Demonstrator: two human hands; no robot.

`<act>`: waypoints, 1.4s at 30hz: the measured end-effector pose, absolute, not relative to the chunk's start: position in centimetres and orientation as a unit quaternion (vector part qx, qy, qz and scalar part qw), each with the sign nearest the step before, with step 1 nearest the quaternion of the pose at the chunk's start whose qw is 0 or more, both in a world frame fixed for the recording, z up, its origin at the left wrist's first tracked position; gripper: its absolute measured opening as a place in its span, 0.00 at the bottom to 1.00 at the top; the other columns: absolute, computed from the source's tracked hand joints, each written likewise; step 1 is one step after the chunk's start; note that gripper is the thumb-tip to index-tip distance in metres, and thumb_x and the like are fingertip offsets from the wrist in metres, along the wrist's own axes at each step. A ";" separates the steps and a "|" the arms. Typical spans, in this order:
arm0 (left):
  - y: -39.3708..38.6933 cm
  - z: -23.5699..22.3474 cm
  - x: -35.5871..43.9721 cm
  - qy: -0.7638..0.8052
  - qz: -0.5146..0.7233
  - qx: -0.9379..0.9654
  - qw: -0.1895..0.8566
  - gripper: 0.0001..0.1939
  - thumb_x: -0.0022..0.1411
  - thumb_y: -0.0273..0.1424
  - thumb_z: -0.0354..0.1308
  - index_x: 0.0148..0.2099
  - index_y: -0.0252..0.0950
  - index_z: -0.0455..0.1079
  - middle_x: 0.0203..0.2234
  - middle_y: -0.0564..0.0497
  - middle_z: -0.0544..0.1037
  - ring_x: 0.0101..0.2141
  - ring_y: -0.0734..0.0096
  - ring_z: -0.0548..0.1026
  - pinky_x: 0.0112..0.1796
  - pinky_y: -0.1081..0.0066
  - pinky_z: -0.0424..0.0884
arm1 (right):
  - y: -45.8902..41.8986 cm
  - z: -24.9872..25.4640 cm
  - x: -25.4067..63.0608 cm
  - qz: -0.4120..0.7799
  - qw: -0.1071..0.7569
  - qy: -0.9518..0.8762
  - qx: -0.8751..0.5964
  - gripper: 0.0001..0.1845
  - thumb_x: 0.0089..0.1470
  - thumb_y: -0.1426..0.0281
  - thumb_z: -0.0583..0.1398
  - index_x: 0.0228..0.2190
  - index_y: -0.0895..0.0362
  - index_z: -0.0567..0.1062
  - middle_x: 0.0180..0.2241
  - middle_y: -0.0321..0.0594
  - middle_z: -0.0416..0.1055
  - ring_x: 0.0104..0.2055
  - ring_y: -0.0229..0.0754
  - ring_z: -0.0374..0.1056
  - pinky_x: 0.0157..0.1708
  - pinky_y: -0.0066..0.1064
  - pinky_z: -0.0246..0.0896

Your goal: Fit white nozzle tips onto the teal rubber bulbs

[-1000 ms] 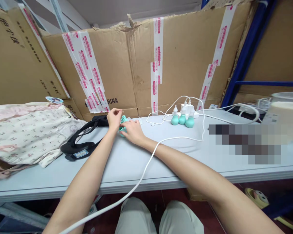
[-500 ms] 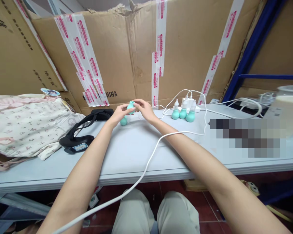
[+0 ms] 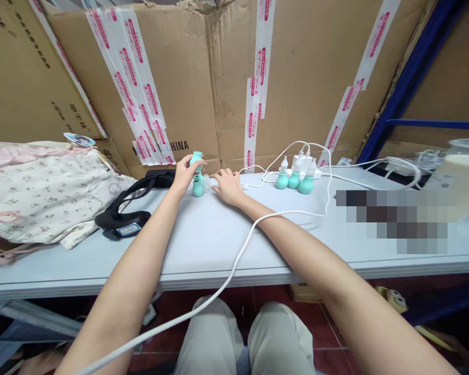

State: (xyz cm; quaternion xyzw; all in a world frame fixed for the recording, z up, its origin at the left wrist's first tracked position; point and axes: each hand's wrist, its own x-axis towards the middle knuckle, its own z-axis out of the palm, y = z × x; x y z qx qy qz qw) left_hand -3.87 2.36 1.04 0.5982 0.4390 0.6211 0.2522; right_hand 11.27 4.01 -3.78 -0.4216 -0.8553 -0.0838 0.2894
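My left hand is closed around a teal rubber bulb, held just above the grey table. A second teal bulb stands on the table right under it. My right hand rests on the table beside that bulb, fingers bent over a small clear piece that I cannot make out well. Three finished teal bulbs with white tips stand in a row further right.
A white cable runs across my right forearm and off the table's front edge. A black headset and a floral cloth bag lie at left. Taped cardboard walls the back. A white charger block sits behind the bulbs.
My left hand lifted one teal bulb off the table and holds it higher. My right hand left that bulb and dropped to the table by the small clear piece.
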 end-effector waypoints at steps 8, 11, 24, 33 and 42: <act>1.5 1.4 -3.0 0.420 0.594 0.622 0.291 0.25 0.44 0.42 0.64 0.42 0.32 0.71 0.35 0.46 0.78 0.32 0.68 0.75 0.31 0.71 0.71 | 3.7 -4.3 9.5 -0.137 0.294 -0.860 -0.394 0.12 0.58 0.68 0.54 0.42 0.55 0.74 0.50 0.47 0.66 0.53 0.49 0.55 0.50 0.45 0.44; 1.0 1.8 -2.3 0.410 0.572 0.648 0.290 0.24 0.45 0.43 0.63 0.41 0.32 0.71 0.38 0.45 0.78 0.35 0.65 0.75 0.34 0.69 0.71 | 3.6 -4.1 9.9 -0.143 0.294 -0.857 -0.398 0.11 0.58 0.67 0.54 0.37 0.56 0.75 0.48 0.48 0.67 0.52 0.50 0.55 0.49 0.44 0.44; 0.5 2.0 -4.0 0.485 0.255 0.800 0.243 0.16 0.44 0.41 0.65 0.31 0.33 0.77 0.24 0.51 0.76 0.26 0.71 0.70 0.28 0.72 0.63 | 5.9 -1.5 15.3 -0.003 0.436 -0.720 -0.540 0.13 0.57 0.63 0.52 0.33 0.55 0.75 0.38 0.42 0.75 0.45 0.47 0.65 0.46 0.41 0.44; 0.5 1.7 -3.4 0.483 0.190 0.834 0.187 0.14 0.44 0.39 0.62 0.31 0.36 0.78 0.28 0.51 0.78 0.31 0.69 0.71 0.33 0.72 0.63 | 5.8 -1.4 15.8 -0.011 0.430 -0.722 -0.541 0.14 0.57 0.64 0.52 0.32 0.54 0.76 0.38 0.41 0.75 0.45 0.47 0.66 0.46 0.40 0.45; 0.9 0.8 -2.5 0.471 0.162 0.852 0.160 0.18 0.48 0.45 0.61 0.34 0.36 0.77 0.28 0.51 0.78 0.30 0.70 0.70 0.32 0.73 0.62 | 4.9 -1.8 14.9 -0.061 0.388 -0.786 -0.477 0.10 0.56 0.66 0.54 0.31 0.55 0.75 0.38 0.43 0.76 0.45 0.48 0.65 0.47 0.42 0.43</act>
